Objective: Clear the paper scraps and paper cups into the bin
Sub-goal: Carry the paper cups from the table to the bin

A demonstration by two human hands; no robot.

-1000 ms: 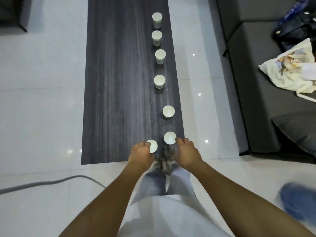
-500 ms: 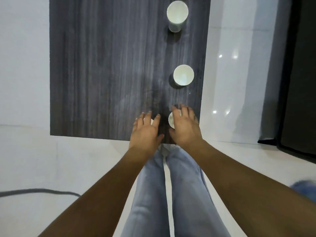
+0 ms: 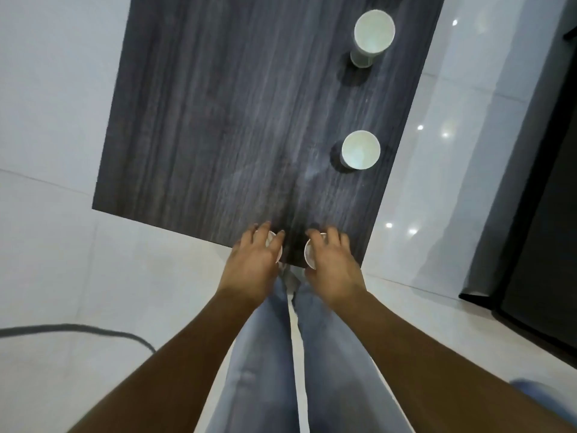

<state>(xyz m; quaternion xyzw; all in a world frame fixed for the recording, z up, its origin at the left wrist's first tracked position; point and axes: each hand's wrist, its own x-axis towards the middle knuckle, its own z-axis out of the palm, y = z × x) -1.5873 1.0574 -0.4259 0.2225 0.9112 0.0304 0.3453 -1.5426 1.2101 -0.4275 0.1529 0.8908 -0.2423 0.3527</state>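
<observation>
Left hand: left hand (image 3: 254, 265) lay over a paper cup (image 3: 272, 243) at the near edge of the table; fingers curled down round the rim, gripping it from above. Cup mostly hidden, only a sliver of rim seen btwn the fingers.
Right hand: right hand (image 3: 332, 267) was set likewise over a second cup (image 3: 310, 253) just beside the first, fingers wrapped over the rim. Inner wall of the cup showed at the thumb side.
Hands rel. to each other: near, not touching; a dark strip of table btwn them.
Other cups: two more stood upright, mouths up, along the table's right side – mid cup (image 3: 360, 150) and far cup (image 3: 373, 32), well apart.
Table: dark wood-grain table (image 3: 218, 120) on a pale tiled floor (image 3: 53, 89).
Floor: grey cable (image 3: 78, 329) lay at the left.
Bin: not in view.
Paper scraps: none seen w/ certainty.
</observation>
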